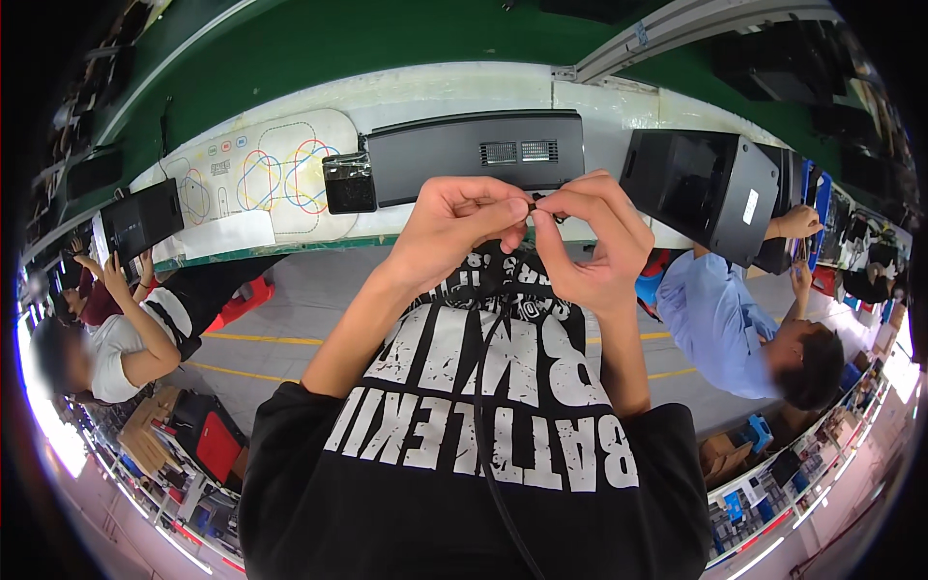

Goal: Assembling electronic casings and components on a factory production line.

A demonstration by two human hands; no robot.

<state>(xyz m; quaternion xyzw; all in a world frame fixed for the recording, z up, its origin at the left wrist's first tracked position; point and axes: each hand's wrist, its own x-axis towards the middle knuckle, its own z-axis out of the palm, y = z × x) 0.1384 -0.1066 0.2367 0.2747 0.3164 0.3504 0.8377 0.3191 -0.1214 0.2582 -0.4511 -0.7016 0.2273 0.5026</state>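
My left hand (449, 227) and my right hand (601, 242) meet in front of my chest, each closed in a pinch. Between the fingertips is a small black piece (532, 206), mostly covered; its exact kind cannot be made out. Just beyond the hands, a long dark grey casing (435, 159) with two slotted vents lies on the workbench (464, 89). To its left sits a small black box (350, 184) with a shiny top. A thin black cable (483, 425) hangs down over my shirt; whether it joins the small piece is unclear.
A large black device (691, 184) stands on the bench at right, near a person in a blue shirt (710, 314). At left lies a mat with coloured loops (314, 126), then a dark panel (145, 220) by another person (126, 348). A metal rail (667, 39) crosses the far right.
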